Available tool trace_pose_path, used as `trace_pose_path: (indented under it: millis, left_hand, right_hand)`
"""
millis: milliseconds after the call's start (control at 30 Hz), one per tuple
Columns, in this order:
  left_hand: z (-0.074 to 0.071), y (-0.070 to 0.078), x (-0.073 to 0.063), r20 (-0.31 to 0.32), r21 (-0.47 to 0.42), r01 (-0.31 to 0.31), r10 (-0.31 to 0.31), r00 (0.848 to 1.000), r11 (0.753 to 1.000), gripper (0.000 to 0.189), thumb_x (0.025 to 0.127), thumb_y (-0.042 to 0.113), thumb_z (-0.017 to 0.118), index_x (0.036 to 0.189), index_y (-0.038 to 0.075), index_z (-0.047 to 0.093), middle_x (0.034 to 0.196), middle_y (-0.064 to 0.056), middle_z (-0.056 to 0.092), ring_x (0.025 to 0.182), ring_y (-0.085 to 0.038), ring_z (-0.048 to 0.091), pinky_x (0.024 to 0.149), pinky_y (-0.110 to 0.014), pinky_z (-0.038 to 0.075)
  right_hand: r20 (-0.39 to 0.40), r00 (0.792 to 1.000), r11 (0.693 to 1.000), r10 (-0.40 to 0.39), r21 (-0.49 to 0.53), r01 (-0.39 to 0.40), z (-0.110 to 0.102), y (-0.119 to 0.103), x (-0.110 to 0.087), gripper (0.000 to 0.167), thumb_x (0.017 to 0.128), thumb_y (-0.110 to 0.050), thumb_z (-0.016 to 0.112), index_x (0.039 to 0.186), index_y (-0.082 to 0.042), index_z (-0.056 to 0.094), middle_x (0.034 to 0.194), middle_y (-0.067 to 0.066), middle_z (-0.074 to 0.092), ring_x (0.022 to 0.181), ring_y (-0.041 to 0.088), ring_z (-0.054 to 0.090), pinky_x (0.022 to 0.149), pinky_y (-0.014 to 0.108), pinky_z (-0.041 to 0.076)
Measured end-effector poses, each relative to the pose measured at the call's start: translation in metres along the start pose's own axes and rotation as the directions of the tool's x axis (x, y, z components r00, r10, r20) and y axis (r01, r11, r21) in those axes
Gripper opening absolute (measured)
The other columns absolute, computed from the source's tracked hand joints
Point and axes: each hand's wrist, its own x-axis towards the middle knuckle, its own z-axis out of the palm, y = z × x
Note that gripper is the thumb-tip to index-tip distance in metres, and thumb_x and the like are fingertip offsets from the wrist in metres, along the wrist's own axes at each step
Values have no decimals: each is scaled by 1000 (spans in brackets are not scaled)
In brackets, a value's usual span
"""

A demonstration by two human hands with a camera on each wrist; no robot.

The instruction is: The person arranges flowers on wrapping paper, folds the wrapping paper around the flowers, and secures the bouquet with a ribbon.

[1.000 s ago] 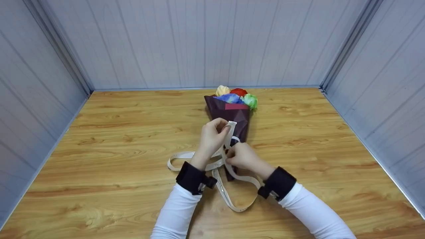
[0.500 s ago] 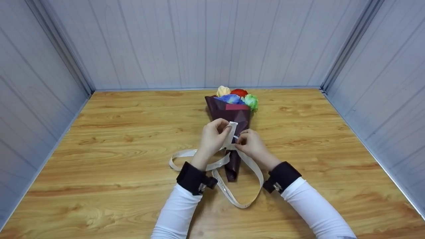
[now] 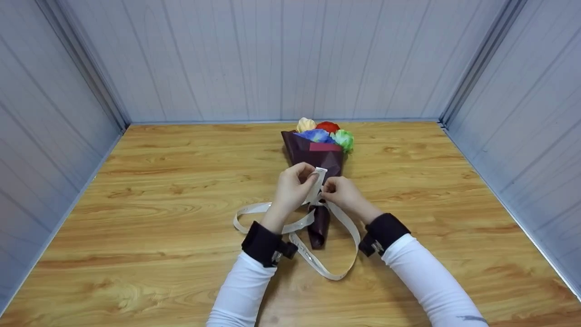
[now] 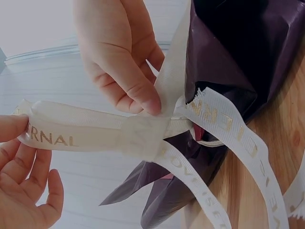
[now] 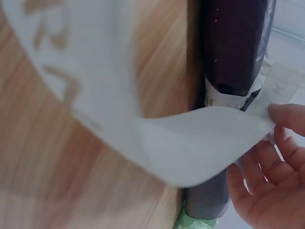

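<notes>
A bouquet (image 3: pixel 314 152) in dark purple wrapping lies on the wooden table, its flowers toward the back wall. White ribbon (image 3: pixel 347 222) with gold lettering goes round its narrow part. My left hand (image 3: pixel 292 186) pinches a folded ribbon loop (image 4: pixel 71 126) between thumb and fingers, above the wrapping. Close on its right, my right hand (image 3: pixel 343 193) pinches another stretch of the ribbon where it crosses the base of that loop. Seen from the left wrist, this right hand (image 4: pixel 119 57) has its thumb on the crossing. From the right wrist, the ribbon (image 5: pixel 200 143) curves away from the right fingers.
Slack ribbon loops (image 3: pixel 247 218) spread over the table (image 3: pixel 159 236) left of and below the bouquet's stem end (image 3: pixel 318 231). Cream, red, blue and green flowers (image 3: pixel 342 140) top the bouquet. Pale panel walls (image 3: pixel 281 59) stand at the back and both sides.
My right hand has moved up from beside the stem to the base of the loop, drawing ribbon across it. The slack loop at the right has shortened slightly. My left hand has stayed nearly still.
</notes>
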Motion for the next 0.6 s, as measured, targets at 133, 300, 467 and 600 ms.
trace_pose_path:
  millis: [133, 300, 467, 600]
  left_hand:
    - [0, 0, 0, 1, 3, -2, 2, 1000, 1000, 7, 88, 5, 63, 89, -1, 66, 81, -11, 68, 71, -14, 59, 65, -22, 46]
    - [1, 0, 0, 6, -4, -3, 3, 1000, 1000, 7, 88, 4, 63, 90, -2, 66, 82, -12, 68, 72, -14, 59, 65, -22, 46]
    - [1, 1, -1, 10, 0, -4, 4, 1000, 1000, 7, 88, 4, 63, 90, -2, 67, 83, -13, 68, 75, -18, 62, 67, -23, 48]
    - [1, 0, -1, 10, 10, -6, 6, 1000, 1000, 7, 88, 5, 63, 91, -1, 67, 82, -13, 69, 74, -18, 62, 67, -23, 48]
  right_hand:
    - [-8, 1000, 1000, 16, 11, -16, 2, 1, 1, 11, 84, -4, 67, 75, -2, 61, 67, -2, 55, 61, 9, 47, 58, 21, 38]
    - [-45, 998, 999, 35, -1, -35, 3, 3, 3, 8, 83, -5, 65, 85, -1, 59, 69, 0, 53, 63, 11, 46, 59, 23, 37]
    - [-72, 997, 998, 22, -53, -25, 4, 4, 4, 19, 82, -4, 63, 99, 5, 63, 72, 5, 59, 64, 12, 49, 59, 22, 38]
    - [-80, 996, 992, -32, -120, 22, 5, 4, 4, 11, 81, -3, 63, 86, 4, 70, 75, 8, 66, 66, 15, 52, 60, 23, 41]
